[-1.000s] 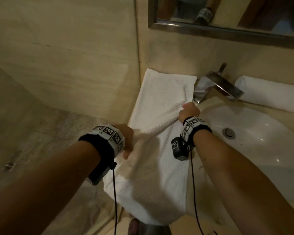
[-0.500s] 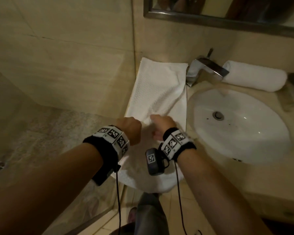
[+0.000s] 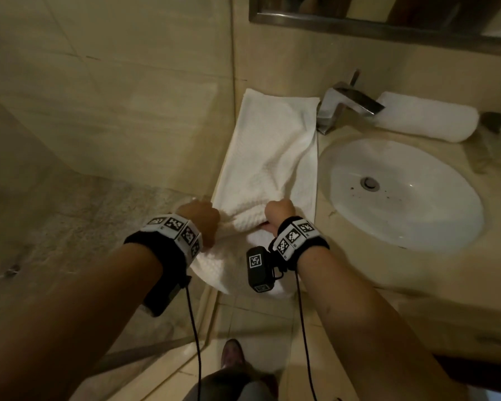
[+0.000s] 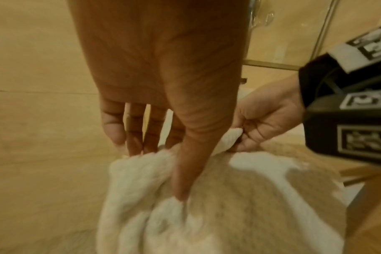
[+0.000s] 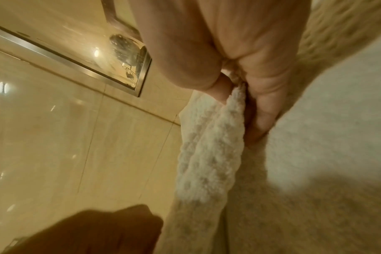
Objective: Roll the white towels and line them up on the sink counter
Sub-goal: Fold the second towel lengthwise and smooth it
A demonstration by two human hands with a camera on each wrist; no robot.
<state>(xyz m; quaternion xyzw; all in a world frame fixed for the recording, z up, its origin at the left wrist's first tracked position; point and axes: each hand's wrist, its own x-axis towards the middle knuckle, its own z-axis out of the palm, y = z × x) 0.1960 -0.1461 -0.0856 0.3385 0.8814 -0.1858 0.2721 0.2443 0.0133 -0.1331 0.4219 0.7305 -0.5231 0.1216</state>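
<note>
I see the sink counter (image 3: 434, 273), a smooth beige stone slab, with an oval glossy white basin (image 3: 402, 192) sunk into it and a round metal drain at its middle. To the left of the basin a white towel (image 3: 268, 157) lies flat on the counter along the tiled wall, long and rectangular, with a nubby waffle weave; its near end hangs over the counter's front edge. Behind the basin, against the back wall, 1 rolled towel (image 3: 428, 120) rests as a soft cylinder just right of the angular chrome faucet (image 3: 347, 104).

My left hand (image 3: 198, 219) grips the near fold of the flat towel: in the left wrist view the thumb digs into the bunched cloth while the fingers (image 4: 130, 130) reach down behind it, though the blur leaves me unsure how tightly they close. My right hand (image 3: 279, 212) pinches the same raised fold at its right end, the thick pile squeezed between thumb and fingers (image 5: 263, 110). Between the 2 hands the cloth humps up in a loose ridge.
</note>
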